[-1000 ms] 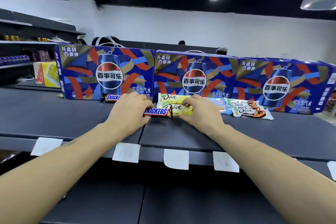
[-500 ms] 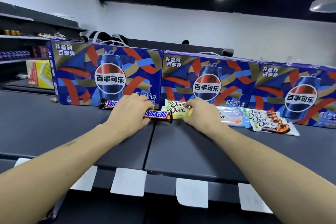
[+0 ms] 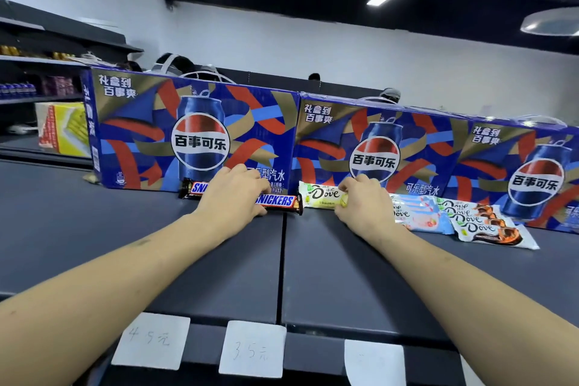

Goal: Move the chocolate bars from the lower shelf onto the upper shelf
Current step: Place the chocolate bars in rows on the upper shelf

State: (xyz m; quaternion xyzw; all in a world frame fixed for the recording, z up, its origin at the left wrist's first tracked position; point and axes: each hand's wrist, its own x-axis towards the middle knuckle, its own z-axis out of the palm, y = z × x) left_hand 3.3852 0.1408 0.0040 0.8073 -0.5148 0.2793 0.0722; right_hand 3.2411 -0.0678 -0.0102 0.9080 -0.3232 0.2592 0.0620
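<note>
On the upper shelf (image 3: pixel 156 244), hands seemingly grasp Snickers bar (image 3: pixel 277 201) and Dove bar (image 3: pixel 322 194).

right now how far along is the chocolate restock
Well along, it seems. Already on the upper shelf: a rear Snickers bar, blue Dove bars and brown Dove bars. In hand: the left hand holds the front Snickers bar; the right hand holds a green Dove bar. The lower shelf is out of view, so what remains cannot be told.
</note>
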